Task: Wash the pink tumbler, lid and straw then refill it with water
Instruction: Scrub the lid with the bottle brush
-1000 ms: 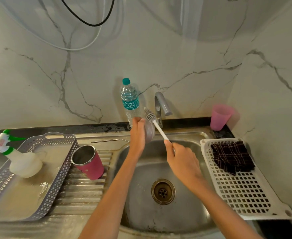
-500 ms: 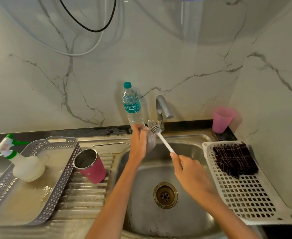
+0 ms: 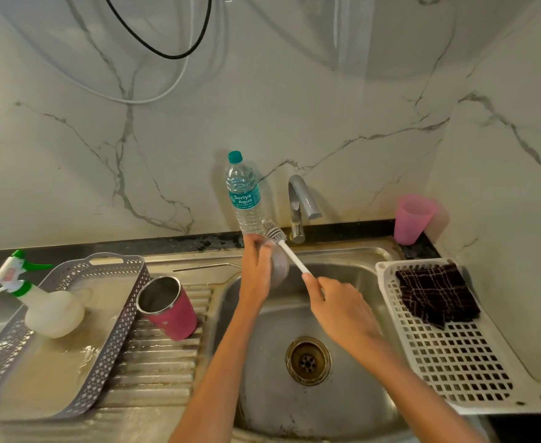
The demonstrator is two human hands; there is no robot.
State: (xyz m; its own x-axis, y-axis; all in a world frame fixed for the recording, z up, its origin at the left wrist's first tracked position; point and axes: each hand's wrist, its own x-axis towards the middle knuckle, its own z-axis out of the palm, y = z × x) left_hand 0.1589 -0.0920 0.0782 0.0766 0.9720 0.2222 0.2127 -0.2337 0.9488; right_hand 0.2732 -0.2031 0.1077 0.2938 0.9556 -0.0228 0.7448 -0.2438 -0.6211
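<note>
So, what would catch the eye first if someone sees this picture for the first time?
Probably the two hands over the sink: the left hand holds the clear lid and the right hand holds a white brush at its upper edge. Next, the pink tumbler stands open on the drainboard, further left.

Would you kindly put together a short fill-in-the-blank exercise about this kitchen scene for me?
1. The left hand holds the lid over the ____.
2. The right hand holds the bottle brush by its ____ handle.
3. The pink tumbler sits on the ribbed drainboard, to the ____ of the basin.
4. The spray bottle lies in the ____ tray.

Missing words: sink; white; left; grey.
</note>
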